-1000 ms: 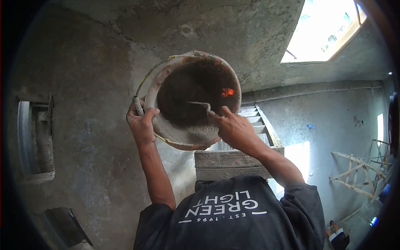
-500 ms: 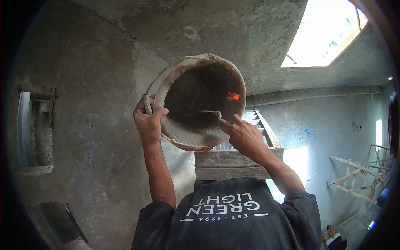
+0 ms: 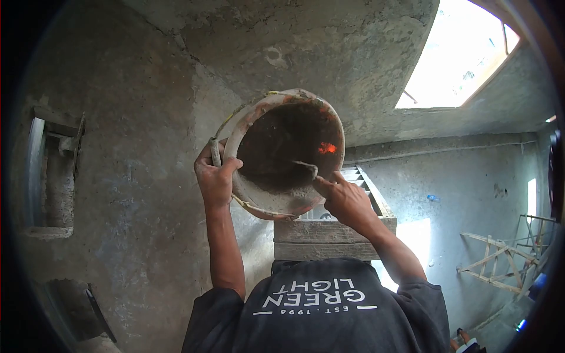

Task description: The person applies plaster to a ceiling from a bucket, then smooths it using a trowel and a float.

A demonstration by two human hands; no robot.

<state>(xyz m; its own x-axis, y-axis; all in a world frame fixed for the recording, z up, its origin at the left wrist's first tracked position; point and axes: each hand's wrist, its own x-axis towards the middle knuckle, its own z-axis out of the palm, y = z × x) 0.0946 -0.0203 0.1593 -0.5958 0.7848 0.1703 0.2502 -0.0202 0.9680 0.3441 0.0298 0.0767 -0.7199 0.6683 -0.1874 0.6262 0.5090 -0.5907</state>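
- Bucket (image 3: 259,192), mouth toward the wearer, is held up by the far edge of the wooden plank (image 3: 335,233); any support beneath is hidden.
- Left hand (image 3: 213,181) grasps its rim; a slipping thumb could drop it.
- Right hand (image 3: 348,201) is curled round a metal tool (image 3: 314,170) inside; pressing hard might tip the bucket.

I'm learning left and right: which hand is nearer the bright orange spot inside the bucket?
Right. In view, the right hand is just below the orange spot; the left hand grips the bucket farther left.
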